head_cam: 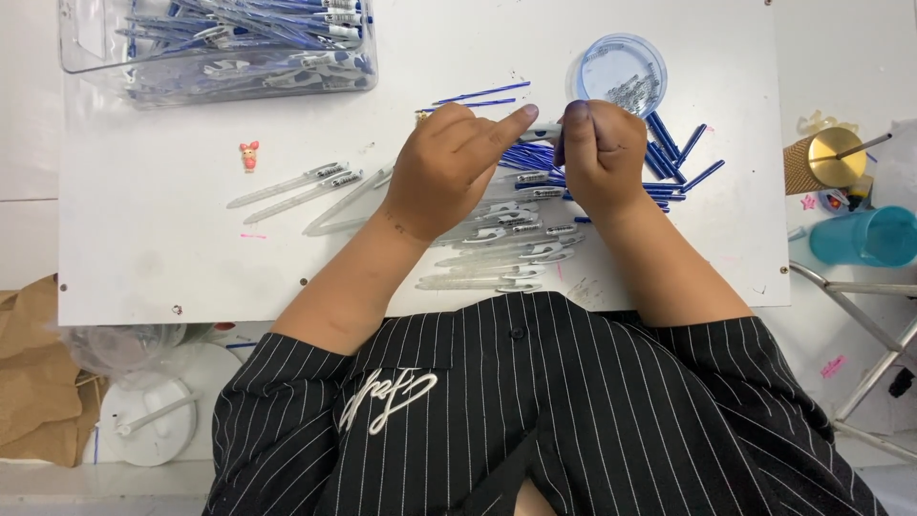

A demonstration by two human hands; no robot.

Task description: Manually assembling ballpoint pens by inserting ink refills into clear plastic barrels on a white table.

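Left hand: your left hand (449, 167) is curled, forefinger stretched right, pinching one end of the clear pen barrel (541, 132).
Right hand: your right hand (600, 158) is fisted, thumb up, gripping the barrel's other end.
Pen barrel: held between both hands, above the barrel pile (506, 250).
Surface: white board (143, 258) with blue refills (673, 158), round clear dish (621, 72), clear bin (215, 48).
Room: teal cup (869, 236) at right.

Both forearms reach forward, bare from black striped sleeves, and the wrists angle inward so the hands meet. The left hand (447, 170) is curled, forefinger stretched straight toward the other. The right hand (600, 158) is bunched into a loose fist, thumb raised, knuckles up.
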